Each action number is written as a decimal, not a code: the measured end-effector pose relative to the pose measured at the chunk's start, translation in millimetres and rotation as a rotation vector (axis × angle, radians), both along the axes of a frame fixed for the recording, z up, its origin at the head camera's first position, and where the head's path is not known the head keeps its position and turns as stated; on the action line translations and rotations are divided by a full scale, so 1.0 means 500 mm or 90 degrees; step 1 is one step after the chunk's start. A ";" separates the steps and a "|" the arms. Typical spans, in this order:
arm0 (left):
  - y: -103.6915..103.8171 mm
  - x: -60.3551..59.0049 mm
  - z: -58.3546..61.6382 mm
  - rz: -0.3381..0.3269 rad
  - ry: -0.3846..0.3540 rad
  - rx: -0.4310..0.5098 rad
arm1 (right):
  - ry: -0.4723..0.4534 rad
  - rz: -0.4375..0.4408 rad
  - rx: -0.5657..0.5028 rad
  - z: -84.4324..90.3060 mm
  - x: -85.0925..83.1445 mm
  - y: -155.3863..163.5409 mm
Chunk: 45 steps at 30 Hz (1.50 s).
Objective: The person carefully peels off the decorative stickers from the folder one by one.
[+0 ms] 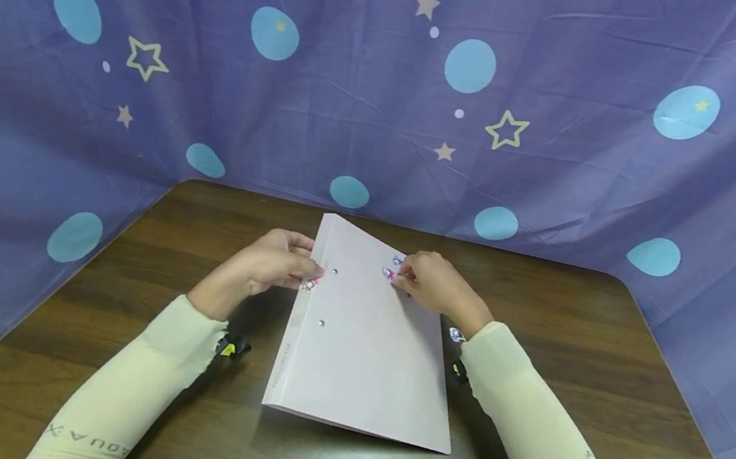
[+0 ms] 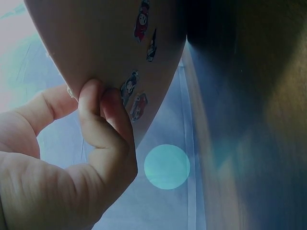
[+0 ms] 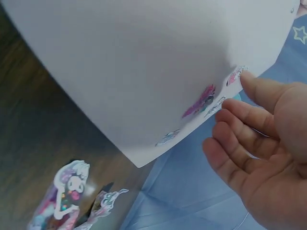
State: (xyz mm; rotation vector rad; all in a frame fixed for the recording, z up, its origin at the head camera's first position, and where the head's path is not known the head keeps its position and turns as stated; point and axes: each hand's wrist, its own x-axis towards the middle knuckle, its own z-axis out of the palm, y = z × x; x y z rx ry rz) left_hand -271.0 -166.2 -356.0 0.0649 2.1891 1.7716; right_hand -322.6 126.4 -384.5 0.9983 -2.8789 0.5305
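A white folder (image 1: 369,358) with two metal rivets stands tilted on the wooden table, its spine to the left. My left hand (image 1: 272,259) pinches the spine edge between thumb and fingers. A small sticker (image 1: 311,284) shows by that thumb. Several cartoon stickers (image 2: 141,21) are on the surface facing the left wrist camera. At the upper right edge, my right hand (image 1: 435,282) pinches a small pink sticker (image 3: 235,75) against the cover with bent fingers. Other stickers lie close by, among them a pink-purple sticker (image 3: 200,102) and a pale sticker (image 3: 168,138).
Loose shiny cartoon stickers (image 3: 71,188) lie on the table (image 1: 561,332) beside the folder's right edge, partly hidden by the right sleeve in the head view. A blue patterned curtain (image 1: 390,89) hangs behind the table and along both sides.
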 end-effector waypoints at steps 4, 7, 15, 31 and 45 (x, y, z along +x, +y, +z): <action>-0.001 -0.001 -0.001 0.000 -0.002 -0.005 | -0.013 0.007 -0.012 0.008 -0.009 -0.009; -0.002 -0.001 -0.002 0.000 -0.003 -0.008 | -0.039 0.018 -0.023 0.015 -0.017 -0.013; 0.000 -0.002 -0.002 -0.002 0.001 -0.006 | -0.062 0.042 -0.026 0.025 -0.033 -0.025; 0.000 0.000 0.002 -0.004 0.002 -0.002 | -0.079 0.019 -0.015 0.025 -0.035 -0.042; 0.002 0.003 0.005 0.001 -0.002 -0.005 | -0.108 0.025 -0.063 0.020 -0.035 -0.025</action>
